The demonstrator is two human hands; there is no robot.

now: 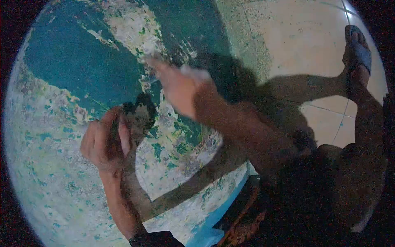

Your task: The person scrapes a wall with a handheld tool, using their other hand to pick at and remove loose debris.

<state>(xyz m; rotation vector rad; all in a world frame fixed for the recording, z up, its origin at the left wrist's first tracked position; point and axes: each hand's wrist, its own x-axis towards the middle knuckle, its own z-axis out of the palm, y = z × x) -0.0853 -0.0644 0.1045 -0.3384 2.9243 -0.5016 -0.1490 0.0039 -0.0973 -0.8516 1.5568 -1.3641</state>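
Observation:
A wall-like surface with peeling dark green paint [82, 61] spreads across the left and middle of the view. Pale bared patches [49, 164] cover much of it. My right hand [181, 86] reaches in from the right, smeared by motion, its fingers drawn together against a pale strip between green areas. Something whitish shows along its upper side, too blurred to name. Lower left, my left hand [108, 138] is close to the surface with its fingers curled in. Whatever it may hold is hidden. Dark shadows of the hand and arm fall just beside it.
Pale floor tiles [304, 45] lie at the upper right, with specks of debris [255, 53] along the green surface's edge. A foot in a grey sandal [361, 57] rests on them. A light blue strip [218, 216] runs along the bottom.

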